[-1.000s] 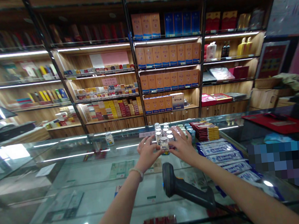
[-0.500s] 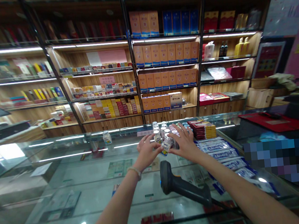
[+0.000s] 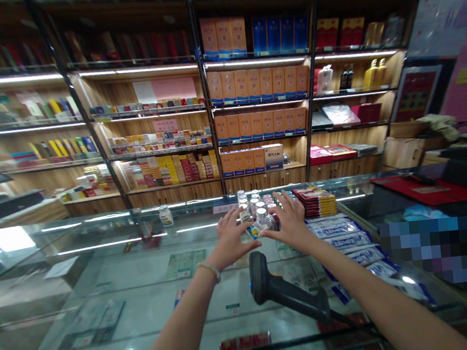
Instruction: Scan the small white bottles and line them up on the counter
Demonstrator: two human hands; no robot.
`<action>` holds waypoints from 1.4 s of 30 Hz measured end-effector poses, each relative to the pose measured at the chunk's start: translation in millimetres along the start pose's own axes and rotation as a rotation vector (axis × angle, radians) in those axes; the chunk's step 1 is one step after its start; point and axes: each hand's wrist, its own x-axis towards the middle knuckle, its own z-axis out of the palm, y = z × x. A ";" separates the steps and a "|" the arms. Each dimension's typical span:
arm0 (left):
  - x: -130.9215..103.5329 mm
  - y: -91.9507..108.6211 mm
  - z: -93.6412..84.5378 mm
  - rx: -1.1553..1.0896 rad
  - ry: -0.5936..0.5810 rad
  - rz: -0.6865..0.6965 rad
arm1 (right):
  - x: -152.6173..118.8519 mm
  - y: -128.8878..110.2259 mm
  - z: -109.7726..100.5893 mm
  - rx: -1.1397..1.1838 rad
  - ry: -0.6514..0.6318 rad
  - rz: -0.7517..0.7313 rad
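Observation:
Several small clear bottles with white caps [image 3: 261,214] stand grouped on the glass counter [image 3: 206,315]. My left hand [image 3: 234,236] is at the left side of the group, thumb and fingers apart. On the right side, my right hand [image 3: 290,222] has its fingers spread and curved around the nearest bottles, its thumb by a bottle's base. Neither hand is visibly closed on a bottle; contact with them is hard to tell. A black handheld scanner [image 3: 286,291] lies on the counter just below my hands.
A lone bottle [image 3: 166,216] stands to the left. Stacked red and yellow packs [image 3: 314,202] and blue-white packets [image 3: 347,241] lie on the right, near a red mat [image 3: 429,189]. Stocked shelves [image 3: 260,106] stand behind the counter.
The tilted bottle between my fingertips now stands upright among the others. My left thumb has dropped away from it, and both hands have opened a little.

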 end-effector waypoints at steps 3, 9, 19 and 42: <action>0.3 -1.2 -3.7 -0.011 -0.008 0.010 | -0.3 -0.1 -1.2 0.003 0.004 -0.017; 1.3 -8.7 -7.8 -0.022 -0.008 0.011 | 0.4 4.8 -7.8 -0.045 0.042 -0.149; 0.7 -14.0 2.3 -0.025 -0.022 -0.025 | -0.7 6.8 -6.7 -0.180 0.109 -0.326; -6.6 1.0 -14.7 0.241 0.276 0.061 | 0.7 10.1 -3.0 -0.214 0.218 -0.335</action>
